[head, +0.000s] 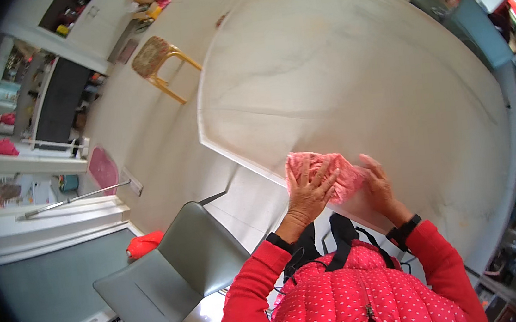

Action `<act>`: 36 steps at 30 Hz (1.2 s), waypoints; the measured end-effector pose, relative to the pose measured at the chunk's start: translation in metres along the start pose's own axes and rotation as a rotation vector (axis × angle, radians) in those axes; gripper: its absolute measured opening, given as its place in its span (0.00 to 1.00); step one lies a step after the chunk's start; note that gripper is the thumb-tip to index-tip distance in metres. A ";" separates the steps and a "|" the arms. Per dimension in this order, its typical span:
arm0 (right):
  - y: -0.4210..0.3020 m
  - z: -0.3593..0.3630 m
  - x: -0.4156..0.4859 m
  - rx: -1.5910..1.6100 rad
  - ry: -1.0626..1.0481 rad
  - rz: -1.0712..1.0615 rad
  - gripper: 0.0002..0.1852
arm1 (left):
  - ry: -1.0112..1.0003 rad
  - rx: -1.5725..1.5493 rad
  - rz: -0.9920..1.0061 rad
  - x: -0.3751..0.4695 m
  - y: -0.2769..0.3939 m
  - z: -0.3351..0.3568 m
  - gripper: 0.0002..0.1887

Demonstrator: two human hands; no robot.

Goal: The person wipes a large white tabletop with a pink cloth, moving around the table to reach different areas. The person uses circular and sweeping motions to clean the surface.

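A crumpled pink cloth [350, 180] lies at the near edge of a pale marble-patterned table [352, 64]. My left hand [311, 192] rests on top of the cloth with its fingers spread, pressing it against the tabletop. At the right end of the cloth is my right hand [379, 186], its fingers bent along the cloth's edge. Whether those fingers pinch the fabric is hard to see. Both wrists wear dark bands below red sleeves.
A grey chair [201, 248] stands left of me by the table's edge. Beyond the left side is a wooden stool [153, 58] with a patterned seat. A long-handled mop [76, 197] leans near a pink mat [103, 168]. Another grey-blue chair [477, 31] stands at the far right.
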State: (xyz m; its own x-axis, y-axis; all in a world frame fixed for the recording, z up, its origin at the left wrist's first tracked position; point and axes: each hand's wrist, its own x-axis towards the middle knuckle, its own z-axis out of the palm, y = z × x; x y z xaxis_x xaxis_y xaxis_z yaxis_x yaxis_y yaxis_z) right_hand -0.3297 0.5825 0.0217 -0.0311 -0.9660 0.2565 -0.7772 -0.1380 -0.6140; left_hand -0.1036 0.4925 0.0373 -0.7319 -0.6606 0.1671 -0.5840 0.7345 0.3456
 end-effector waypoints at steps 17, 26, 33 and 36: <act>0.006 -0.010 0.003 -0.227 0.035 0.065 0.21 | 0.013 0.345 -0.526 0.093 -0.285 -0.049 0.28; 0.006 -0.011 0.004 -0.232 0.049 0.051 0.21 | 0.066 0.167 -0.275 0.045 -0.185 -0.032 0.35; 0.008 -0.014 0.001 -0.218 0.015 0.080 0.20 | -0.150 0.229 -0.220 0.050 -0.195 -0.048 0.32; 0.009 -0.013 0.003 -0.226 0.011 0.090 0.20 | -0.184 0.124 -0.349 0.097 -0.240 -0.050 0.30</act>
State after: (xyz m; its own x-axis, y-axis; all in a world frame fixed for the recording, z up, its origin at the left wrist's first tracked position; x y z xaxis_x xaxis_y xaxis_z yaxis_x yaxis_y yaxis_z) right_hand -0.3450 0.5813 0.0271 -0.1120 -0.9697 0.2172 -0.8919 0.0017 -0.4522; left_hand -0.0166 0.2441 0.0170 -0.5261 -0.8429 -0.1126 -0.8382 0.4916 0.2363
